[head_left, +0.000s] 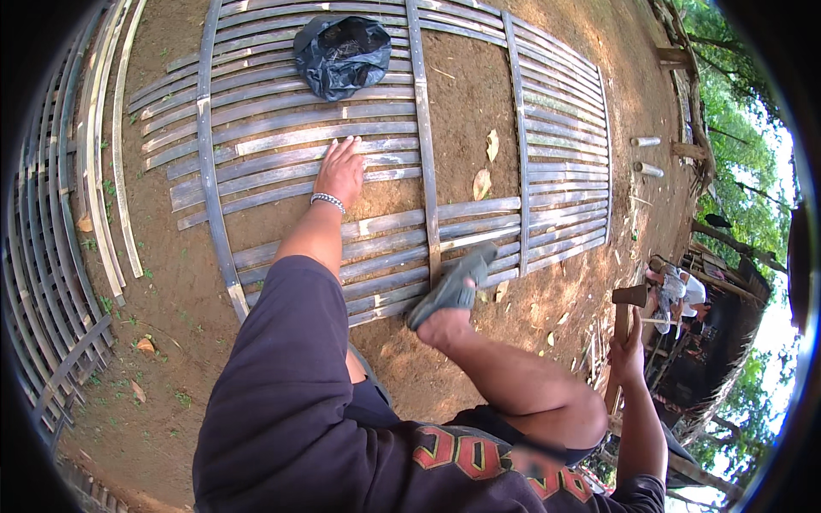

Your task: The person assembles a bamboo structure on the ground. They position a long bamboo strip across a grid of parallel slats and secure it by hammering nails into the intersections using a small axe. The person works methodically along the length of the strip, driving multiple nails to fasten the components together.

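Note:
A bamboo slat panel (470, 207) lies on the ground in front of me, its slats crossed by several long strips. My left hand (340, 171), with a chain bracelet at the wrist, rests on the ends of slats near the panel's middle. Its fingers are stretched out and hold nothing. Raised at the right, my right hand (629, 355) is closed round the handle of a hammer (630, 296) with a brown, blocky head pointing up. My sandalled foot (453, 291) is on the panel's near edge.
A black plastic bag (342, 58) sits on the panel's far part. Loose bamboo strips (122, 162) and another slat panel (47, 248) lie at the left. Two short bamboo pieces (648, 170) are on the soil at the right. Beyond them, people (682, 291) are near a thatched shelter.

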A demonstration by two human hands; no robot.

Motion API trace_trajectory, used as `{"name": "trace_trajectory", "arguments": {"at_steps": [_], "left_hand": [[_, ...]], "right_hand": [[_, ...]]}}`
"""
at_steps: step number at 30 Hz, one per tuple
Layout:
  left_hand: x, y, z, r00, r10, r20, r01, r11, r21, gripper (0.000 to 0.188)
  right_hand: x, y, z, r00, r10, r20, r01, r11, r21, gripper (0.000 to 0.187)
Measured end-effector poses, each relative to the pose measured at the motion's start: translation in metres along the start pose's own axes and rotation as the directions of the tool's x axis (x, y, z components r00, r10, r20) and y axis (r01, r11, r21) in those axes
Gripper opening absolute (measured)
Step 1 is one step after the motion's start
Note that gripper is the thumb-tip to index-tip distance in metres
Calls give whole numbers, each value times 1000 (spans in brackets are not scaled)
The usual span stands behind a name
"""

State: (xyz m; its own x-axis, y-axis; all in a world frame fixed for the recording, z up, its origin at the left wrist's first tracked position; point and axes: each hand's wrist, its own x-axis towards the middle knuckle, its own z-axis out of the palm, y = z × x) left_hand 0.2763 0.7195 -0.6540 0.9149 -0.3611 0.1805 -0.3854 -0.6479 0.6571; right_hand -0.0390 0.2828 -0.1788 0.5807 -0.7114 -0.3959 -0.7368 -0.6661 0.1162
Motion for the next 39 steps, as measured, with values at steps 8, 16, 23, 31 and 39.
{"name": "trace_trajectory", "arguments": {"at_steps": [8, 16, 23, 31, 39], "left_hand": [[5, 2, -4, 999, -24, 32, 26, 998, -53, 11], [1, -2, -7, 997, -36, 68, 37, 999, -2, 12], [4, 2, -9, 995, -70, 76, 74, 996, -41, 5], [41, 54, -36, 975, -169, 143, 164, 985, 46, 9], [80, 93, -19, 926, 5, 379, 14, 999, -45, 12]], "right_hand": [[24, 85, 66, 995, -20, 101, 42, 975, -219, 96], [111, -44, 97, 915, -227, 333, 270, 959, -88, 94], [146, -125, 82, 779, -524, 343, 495, 851, 177, 90], [198, -142, 158, 779, -579, 241, 450, 784, 427, 79], [210, -211, 203, 747, -635, 195, 356, 631, 690, 64]]}}
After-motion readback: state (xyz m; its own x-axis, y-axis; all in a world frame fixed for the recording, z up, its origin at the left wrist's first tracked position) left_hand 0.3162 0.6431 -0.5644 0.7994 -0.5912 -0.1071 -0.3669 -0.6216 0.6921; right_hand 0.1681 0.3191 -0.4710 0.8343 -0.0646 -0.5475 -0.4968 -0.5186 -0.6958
